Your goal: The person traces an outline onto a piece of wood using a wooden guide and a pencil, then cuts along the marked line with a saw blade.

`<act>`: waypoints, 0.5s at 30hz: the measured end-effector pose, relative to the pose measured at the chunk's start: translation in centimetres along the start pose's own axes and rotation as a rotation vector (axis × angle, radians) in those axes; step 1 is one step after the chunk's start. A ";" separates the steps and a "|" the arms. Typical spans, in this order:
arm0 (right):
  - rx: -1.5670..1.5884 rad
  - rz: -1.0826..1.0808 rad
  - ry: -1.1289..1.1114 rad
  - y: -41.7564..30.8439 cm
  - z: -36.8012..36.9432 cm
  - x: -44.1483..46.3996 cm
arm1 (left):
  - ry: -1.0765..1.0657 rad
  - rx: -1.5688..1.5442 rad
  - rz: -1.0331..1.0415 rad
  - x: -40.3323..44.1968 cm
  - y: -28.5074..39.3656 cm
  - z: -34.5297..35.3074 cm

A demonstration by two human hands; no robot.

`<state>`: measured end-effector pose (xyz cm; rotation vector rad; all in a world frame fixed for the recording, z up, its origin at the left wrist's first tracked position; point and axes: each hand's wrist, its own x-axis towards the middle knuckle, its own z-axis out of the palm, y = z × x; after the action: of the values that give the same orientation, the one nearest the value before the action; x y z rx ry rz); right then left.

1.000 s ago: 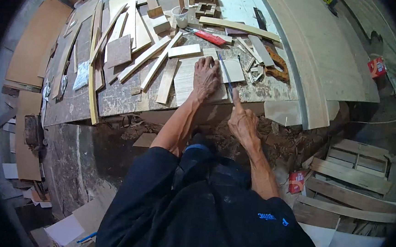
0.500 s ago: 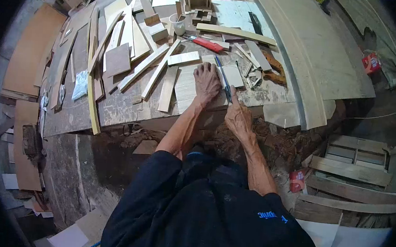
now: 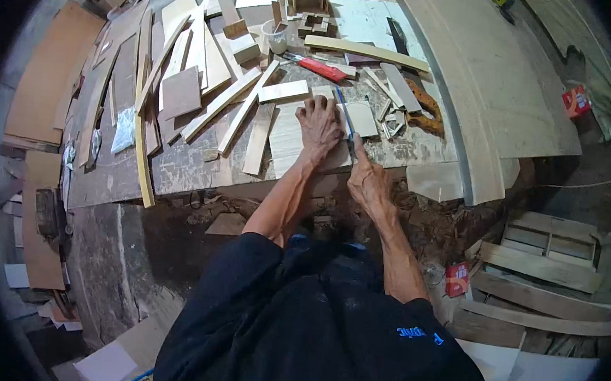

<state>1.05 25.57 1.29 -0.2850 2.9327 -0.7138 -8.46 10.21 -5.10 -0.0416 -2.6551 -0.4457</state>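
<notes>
1. The left hand (image 3: 320, 128) is resting half open on a pale wooden board (image 3: 284, 146), its bent fingers pressing down.
2. The right hand (image 3: 368, 184) is curling around the near end of a thin blue blade (image 3: 346, 113), its pointer finger stretching along it.
3. The blade is running between the left hand and a small pale square piece (image 3: 361, 121).
4. The board is lying by the workbench's (image 3: 179, 171) front edge.
5. A red knife (image 3: 322, 68) is lying farther back.

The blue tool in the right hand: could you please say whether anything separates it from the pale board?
Nothing visible does: the blue tool in the right hand appears to meet the pale board beside the left hand.
</notes>
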 end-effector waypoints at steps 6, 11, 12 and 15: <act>0.014 -0.081 -0.029 0.9 -0.6 0.2 | 0.076 -0.021 -0.113 0.0 1.0 0.4; 0.013 -0.090 -0.054 1.5 -1.7 -1.2 | 0.098 0.002 -0.125 -0.2 0.6 1.2; 0.003 -0.063 -0.083 1.4 -2.2 -1.8 | 0.101 0.005 -0.126 -0.1 0.8 1.0; -0.033 -0.040 -0.084 1.1 -3.0 -3.1 | 0.118 0.002 -0.100 -0.1 1.0 0.6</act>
<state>3.41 28.47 3.64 -0.3676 2.8693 -0.6431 -8.51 11.39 -5.38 0.1149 -2.5496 -0.4625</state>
